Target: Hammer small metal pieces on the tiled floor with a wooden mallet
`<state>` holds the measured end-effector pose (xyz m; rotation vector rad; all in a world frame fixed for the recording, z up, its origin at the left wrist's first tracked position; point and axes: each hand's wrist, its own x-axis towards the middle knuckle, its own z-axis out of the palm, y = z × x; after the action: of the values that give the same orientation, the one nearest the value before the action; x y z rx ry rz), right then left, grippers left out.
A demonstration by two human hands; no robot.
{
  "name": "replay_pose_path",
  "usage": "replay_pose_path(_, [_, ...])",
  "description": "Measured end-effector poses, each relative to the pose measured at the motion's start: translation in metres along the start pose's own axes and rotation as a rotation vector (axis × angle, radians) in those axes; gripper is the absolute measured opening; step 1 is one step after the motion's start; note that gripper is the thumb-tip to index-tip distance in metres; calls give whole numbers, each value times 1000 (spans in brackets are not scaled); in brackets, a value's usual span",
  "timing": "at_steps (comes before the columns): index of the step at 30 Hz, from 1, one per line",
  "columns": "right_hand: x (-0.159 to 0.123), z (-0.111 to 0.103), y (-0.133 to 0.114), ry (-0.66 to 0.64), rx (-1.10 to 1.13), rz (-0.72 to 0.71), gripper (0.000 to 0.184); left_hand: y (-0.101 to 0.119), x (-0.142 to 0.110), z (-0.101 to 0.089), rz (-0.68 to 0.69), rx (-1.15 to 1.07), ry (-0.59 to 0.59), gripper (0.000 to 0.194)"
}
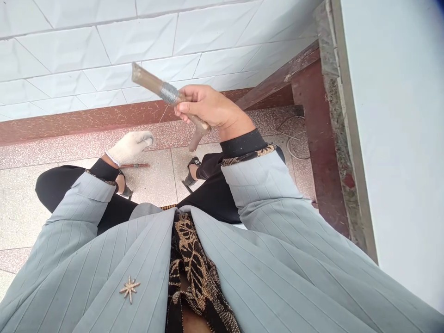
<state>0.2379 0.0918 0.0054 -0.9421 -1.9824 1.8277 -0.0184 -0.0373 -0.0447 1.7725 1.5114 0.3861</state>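
My right hand [204,106] is bare and closed around a brown wooden stick [149,79] held up at a slant, with a short bent piece at its lower end. Tight turns of silvery wire bind the stick just beyond my fingers [169,93]. From this binding a thin wire [164,114] runs down toward my left hand [131,145]. That hand wears a white knitted glove, and its fingers are pinched together at the wire's end; the exact grip point is hidden. Below the glove, a thin reddish-brown stick with a wrapped part [137,165] lies on the floor.
A white tiled wall [138,37] with a red-brown skirting [86,116] stands in front. To the right are a dark red wooden frame [319,138] and a pale panel [391,115]. Loose cable [294,138] lies on the speckled floor [156,178] beside the frame.
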Motion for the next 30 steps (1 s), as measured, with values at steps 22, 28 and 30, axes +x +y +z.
replay_pose_path(22, [-23, 32, 5, -189, -293, -125, 29, 6, -12, -18, -82, 91, 61, 23])
replay_pose_path(28, [-15, 24, 25, 183, -531, 101, 31, 22, -17, 10, 21, 164, -147, 23])
replay_pose_path(30, [-10, 25, 32, 143, -739, 124, 31, 26, -18, 12, 32, 202, -218, 24])
